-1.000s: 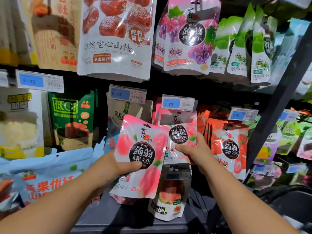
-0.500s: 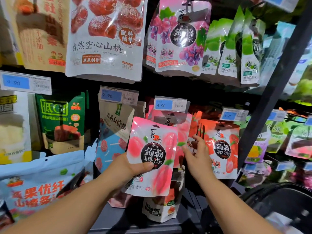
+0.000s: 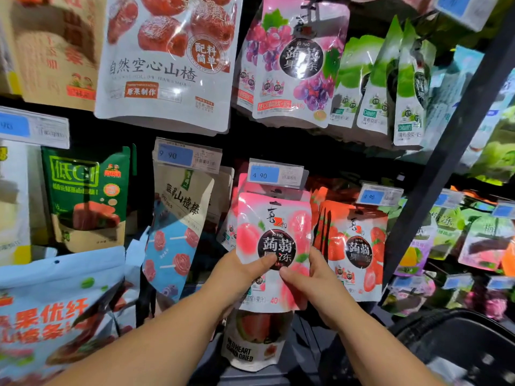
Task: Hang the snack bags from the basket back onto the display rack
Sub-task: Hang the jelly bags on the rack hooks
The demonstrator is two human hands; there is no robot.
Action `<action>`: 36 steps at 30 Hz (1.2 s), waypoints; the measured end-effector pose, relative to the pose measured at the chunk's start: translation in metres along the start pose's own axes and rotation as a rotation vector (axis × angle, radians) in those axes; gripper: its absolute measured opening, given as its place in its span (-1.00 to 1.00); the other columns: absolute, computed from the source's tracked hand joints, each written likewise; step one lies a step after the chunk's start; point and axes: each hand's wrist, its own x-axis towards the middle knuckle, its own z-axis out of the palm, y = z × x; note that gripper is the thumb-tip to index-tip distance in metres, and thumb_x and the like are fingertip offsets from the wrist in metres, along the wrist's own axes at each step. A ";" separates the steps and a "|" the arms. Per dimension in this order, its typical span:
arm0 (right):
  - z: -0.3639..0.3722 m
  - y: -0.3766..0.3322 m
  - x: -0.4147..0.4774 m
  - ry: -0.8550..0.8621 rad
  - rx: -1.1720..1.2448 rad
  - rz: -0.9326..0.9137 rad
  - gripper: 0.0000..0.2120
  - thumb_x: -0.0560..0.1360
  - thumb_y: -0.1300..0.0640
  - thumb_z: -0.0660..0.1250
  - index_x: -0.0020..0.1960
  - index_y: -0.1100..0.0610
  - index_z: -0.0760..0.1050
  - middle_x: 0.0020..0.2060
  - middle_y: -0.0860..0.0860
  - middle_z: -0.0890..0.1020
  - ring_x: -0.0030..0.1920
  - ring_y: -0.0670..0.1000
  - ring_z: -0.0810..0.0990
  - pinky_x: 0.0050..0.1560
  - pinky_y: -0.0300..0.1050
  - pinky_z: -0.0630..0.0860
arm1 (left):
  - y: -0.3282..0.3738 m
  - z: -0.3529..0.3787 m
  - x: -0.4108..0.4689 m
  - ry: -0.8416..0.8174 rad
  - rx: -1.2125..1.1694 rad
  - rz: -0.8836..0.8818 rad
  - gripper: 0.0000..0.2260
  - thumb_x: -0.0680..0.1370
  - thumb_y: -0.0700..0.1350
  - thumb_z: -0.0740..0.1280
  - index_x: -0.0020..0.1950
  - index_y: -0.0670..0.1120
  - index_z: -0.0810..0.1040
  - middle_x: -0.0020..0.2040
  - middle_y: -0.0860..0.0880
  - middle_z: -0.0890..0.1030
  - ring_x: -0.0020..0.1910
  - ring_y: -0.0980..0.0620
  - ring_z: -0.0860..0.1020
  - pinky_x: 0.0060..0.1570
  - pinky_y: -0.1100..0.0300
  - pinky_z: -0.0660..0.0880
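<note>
Peach bag: a pink snack bag (image 3: 274,235) held upright, printed face toward the camera, in the middle tier of the display rack (image 3: 451,151).
Position: its top edge overlaps the hanging pink bags (image 3: 289,194) of the same kind, just under the price tag (image 3: 276,175) marked 4.90. Whether its hang hole sits on a peg cannot be told.
Left hand: the left hand (image 3: 237,277) grasps the bag's lower left part, thumb laid across the dark round label and fingers hidden behind the bag.
Right hand: the right hand (image 3: 309,285) grasps the lower right part, thumb on the front close to the other thumb and fingers behind.
Right neighbour: red strawberry bags (image 3: 359,246) hang just beside the peach bag.
Left neighbour: a blue rose-print bag (image 3: 175,240) hangs tilted; a green bag (image 3: 86,199) hangs farther left.
Above: a purple grape bag (image 3: 298,59) and a large white hawthorn bag (image 3: 167,59) hang in the upper tier.
Below: a watermelon bag (image 3: 253,341) shows under the peach bag.
Basket: a dark basket (image 3: 459,346) sits at the lower right, beside the right forearm; its contents are blurred.
</note>
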 end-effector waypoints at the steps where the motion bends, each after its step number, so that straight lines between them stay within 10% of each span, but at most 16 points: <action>1: -0.001 0.001 0.002 0.007 0.005 -0.009 -0.45 0.18 -0.24 0.58 0.12 -0.32 0.49 0.19 -0.05 0.63 0.20 0.06 0.62 0.23 0.25 0.53 | 0.000 0.001 0.003 0.013 -0.001 0.002 -0.82 0.50 -0.02 0.47 0.09 0.01 0.65 -0.05 0.06 0.73 -0.03 0.08 0.68 -0.09 0.25 0.54; 8: 0.003 -0.006 0.008 0.092 0.040 -0.084 -0.24 0.20 -0.24 0.55 0.35 -0.24 0.38 0.27 -0.15 0.57 0.31 -0.05 0.53 0.35 0.17 0.45 | 0.006 0.011 0.015 0.081 -0.040 0.043 -0.78 0.50 -0.02 0.47 0.13 0.03 0.64 -0.01 0.10 0.72 0.02 0.10 0.66 0.04 0.18 0.57; 14: 0.004 -0.005 0.015 0.100 0.063 -0.129 -0.49 0.41 0.10 0.51 0.29 -0.15 0.43 0.13 -0.20 0.64 0.19 -0.13 0.60 0.32 0.12 0.49 | 0.006 0.013 0.023 0.130 -0.032 0.070 -0.84 0.49 -0.06 0.48 0.05 0.05 0.62 -0.09 0.12 0.71 -0.09 0.18 0.66 -0.19 0.37 0.52; 20: 0.007 0.000 0.015 0.100 0.072 -0.141 -0.16 0.18 -0.28 0.60 0.38 -0.21 0.36 0.27 -0.12 0.58 0.34 0.00 0.51 0.37 0.22 0.41 | 0.002 0.007 0.027 0.116 0.072 0.092 -0.77 0.47 0.01 0.50 0.10 0.03 0.62 -0.05 0.10 0.70 -0.04 0.15 0.65 -0.05 0.23 0.56; 25: 0.006 0.005 0.026 0.115 0.061 -0.133 -0.35 0.23 -0.12 0.54 0.29 -0.23 0.43 0.20 -0.10 0.62 0.26 -0.02 0.58 0.32 0.18 0.48 | 0.001 0.007 0.033 0.128 0.004 0.064 -0.71 0.46 0.00 0.50 0.15 0.01 0.61 -0.01 0.07 0.71 -0.03 0.11 0.67 -0.05 0.23 0.59; 36: 0.012 0.010 0.046 0.266 -0.021 -0.147 -0.47 0.34 -0.20 0.44 0.23 -0.28 0.31 0.25 -0.08 0.55 0.22 -0.07 0.55 0.26 -0.01 0.50 | 0.005 0.022 0.037 0.335 0.250 0.234 -0.15 0.49 0.00 0.47 0.56 0.23 -0.05 0.51 0.01 0.27 0.40 -0.02 0.37 0.08 0.15 0.40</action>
